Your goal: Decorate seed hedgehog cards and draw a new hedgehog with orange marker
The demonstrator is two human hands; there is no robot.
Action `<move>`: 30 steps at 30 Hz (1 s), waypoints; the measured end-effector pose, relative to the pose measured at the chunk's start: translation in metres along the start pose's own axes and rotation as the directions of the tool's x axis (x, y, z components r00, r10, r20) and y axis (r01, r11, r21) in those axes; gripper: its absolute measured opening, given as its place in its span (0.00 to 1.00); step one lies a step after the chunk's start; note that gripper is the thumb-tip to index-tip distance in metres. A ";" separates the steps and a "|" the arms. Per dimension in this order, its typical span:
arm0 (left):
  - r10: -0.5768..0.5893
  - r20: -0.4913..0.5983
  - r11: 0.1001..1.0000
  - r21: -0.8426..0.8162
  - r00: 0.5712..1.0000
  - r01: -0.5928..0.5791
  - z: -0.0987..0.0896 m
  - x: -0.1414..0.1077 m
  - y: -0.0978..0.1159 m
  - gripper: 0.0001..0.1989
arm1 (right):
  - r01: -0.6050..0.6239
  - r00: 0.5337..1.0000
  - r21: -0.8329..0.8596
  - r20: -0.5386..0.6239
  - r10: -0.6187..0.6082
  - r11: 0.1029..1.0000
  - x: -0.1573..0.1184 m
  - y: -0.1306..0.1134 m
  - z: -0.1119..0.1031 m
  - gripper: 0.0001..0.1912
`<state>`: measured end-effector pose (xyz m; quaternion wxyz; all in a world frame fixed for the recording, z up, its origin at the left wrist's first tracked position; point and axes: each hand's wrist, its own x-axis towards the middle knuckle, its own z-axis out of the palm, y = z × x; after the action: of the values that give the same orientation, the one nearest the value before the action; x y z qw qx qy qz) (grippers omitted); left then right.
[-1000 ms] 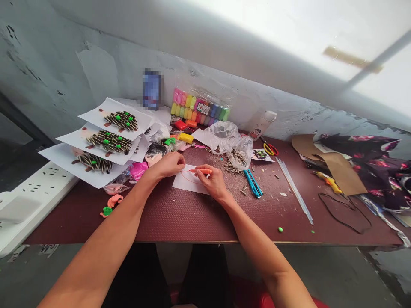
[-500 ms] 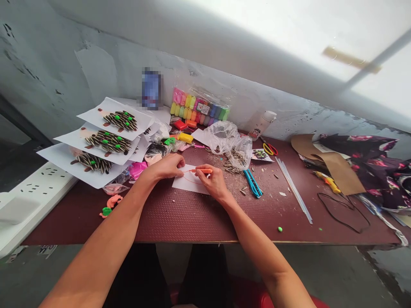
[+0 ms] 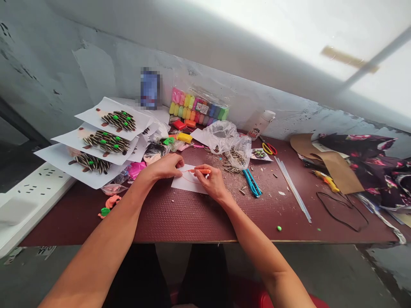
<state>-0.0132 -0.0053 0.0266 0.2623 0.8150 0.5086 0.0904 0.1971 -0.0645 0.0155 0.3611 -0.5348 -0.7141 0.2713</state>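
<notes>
A white sheet of paper (image 3: 186, 184) lies on the dark red table, with a thin orange curved line on it. My right hand (image 3: 210, 182) is closed on an orange pen (image 3: 203, 171), its tip pointing left over the paper. My left hand (image 3: 168, 166) rests at the paper's upper left edge, fingers bent and pressed together; whether they pinch anything is too small to tell. Left of it stand stacked white sheets (image 3: 67, 137) bearing hedgehog shapes made of seeds with green dots.
Behind the paper are a clay pack (image 3: 201, 107), a plastic bag (image 3: 221, 134) and loose seeds. A blue cutter (image 3: 252, 184), scissors (image 3: 269, 148), clear sticks (image 3: 293, 190) and a glue gun (image 3: 327, 182) lie rightward. A white power strip (image 3: 35, 201) borders the left.
The whole view has shifted very slightly. Both hands keep nearly the same place at the paper, and the orange pen stays in my right hand.
</notes>
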 end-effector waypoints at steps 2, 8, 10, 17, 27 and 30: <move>0.000 -0.002 1.000 -0.003 1.000 0.000 0.000 0.000 -0.001 0.15 | -0.001 1.000 -0.008 0.000 0.001 1.000 0.000 0.001 0.000 0.12; -0.007 0.008 1.000 -0.016 1.000 0.007 0.001 0.001 -0.001 0.16 | -0.015 0.999 -0.034 -0.051 0.013 0.999 0.001 0.003 -0.003 0.12; -0.003 -0.002 1.000 -0.009 1.000 0.003 0.001 0.000 -0.001 0.16 | -0.013 0.999 -0.037 -0.035 0.012 0.999 0.000 0.002 -0.002 0.12; -0.003 -0.014 1.000 -0.026 1.000 0.003 0.001 0.000 -0.002 0.15 | -0.026 0.997 -0.055 -0.076 0.022 0.998 0.000 0.002 -0.004 0.11; -0.005 0.008 0.999 -0.042 1.000 0.006 0.001 0.001 -0.004 0.16 | -0.024 0.998 -0.060 -0.068 0.019 0.998 0.000 0.003 -0.003 0.12; 0.006 0.030 0.998 -0.055 1.000 -0.005 0.001 0.001 -0.006 0.17 | -0.045 0.992 -0.084 -0.118 0.035 0.995 0.000 0.003 -0.006 0.11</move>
<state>-0.0165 -0.0026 0.0227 0.2921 0.8101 0.4998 0.0931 0.2041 -0.0639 0.0168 0.3731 -0.5791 -0.6921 0.2155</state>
